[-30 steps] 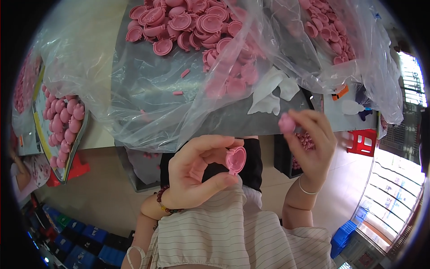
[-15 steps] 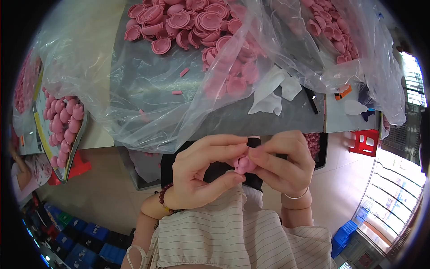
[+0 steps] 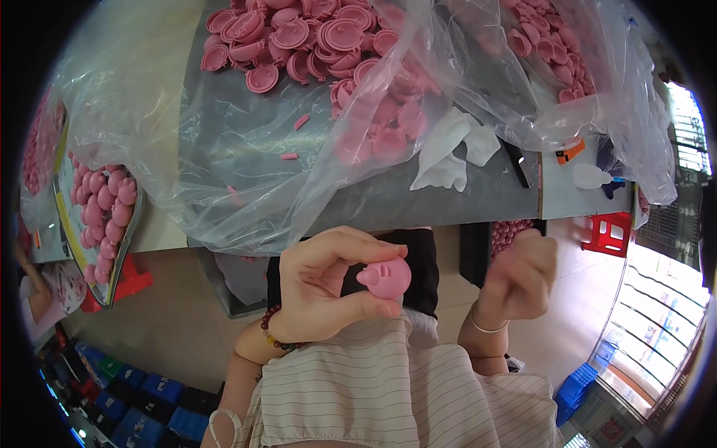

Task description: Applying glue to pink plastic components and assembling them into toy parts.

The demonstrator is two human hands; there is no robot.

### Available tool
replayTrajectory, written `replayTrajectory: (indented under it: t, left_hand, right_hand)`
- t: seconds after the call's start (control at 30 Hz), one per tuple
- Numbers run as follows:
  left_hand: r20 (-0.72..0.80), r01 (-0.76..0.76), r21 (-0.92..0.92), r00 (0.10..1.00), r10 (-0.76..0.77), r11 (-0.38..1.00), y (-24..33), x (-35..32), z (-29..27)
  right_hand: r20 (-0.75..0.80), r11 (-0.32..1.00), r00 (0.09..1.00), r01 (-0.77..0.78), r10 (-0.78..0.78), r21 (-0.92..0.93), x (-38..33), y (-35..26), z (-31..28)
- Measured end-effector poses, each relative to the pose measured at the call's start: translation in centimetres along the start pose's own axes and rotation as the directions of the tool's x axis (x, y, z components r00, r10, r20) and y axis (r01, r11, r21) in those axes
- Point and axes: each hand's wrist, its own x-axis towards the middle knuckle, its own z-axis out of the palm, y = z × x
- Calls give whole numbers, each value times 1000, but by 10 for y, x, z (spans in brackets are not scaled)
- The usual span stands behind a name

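Between thumb and fingertips, my left hand [image 3: 317, 280] grips a round pink plastic shell [image 3: 392, 279] with a small knob and a slot on its side. The shell is held up over my lap, just off the table's near edge. Apart from it on the right is my right hand [image 3: 521, 275], its fingers bent and smeared by motion; whether it holds anything is unclear. It is nearest to a dark bin of small pink parts [image 3: 509, 233] under the table edge.
Clear plastic sheeting [image 3: 246, 209] drapes over the grey table, with a heap of pink half shells [image 3: 299, 37] at the back. White tissue [image 3: 448, 160], a black strip-like tool [image 3: 517, 164] and an orange cutter [image 3: 570, 151] lie right. A tray of pink balls [image 3: 104, 205] stands left.
My right hand has left the pink shell and moved right toward the bin. My left hand keeps hold of the shell, which is now turned and more exposed.
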Motion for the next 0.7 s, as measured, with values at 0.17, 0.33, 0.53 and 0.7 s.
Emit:
replayTrajectory:
  t: [0.17,0.33,0.53,0.7]
  left_hand:
    - [39,-68,-22,997,69,997,-4,2,-3]
    - [17,28,-105,1000,-26,994,0,2,1]
    - [17,94,-172,996,-93,981,-3,2,3]
    - [47,109,-162,994,-102,981,-4,0,4]
  right_hand:
    - [-637,912,762,-338,120,-233,-6,63,-40]
    - [-627,694,759,-546,174,-469,-3,113,-70]
    - [38,775,991,-76,128,-627,10,56,-37]
    - [168,791,960,-79,225,-606,13,43,-12]
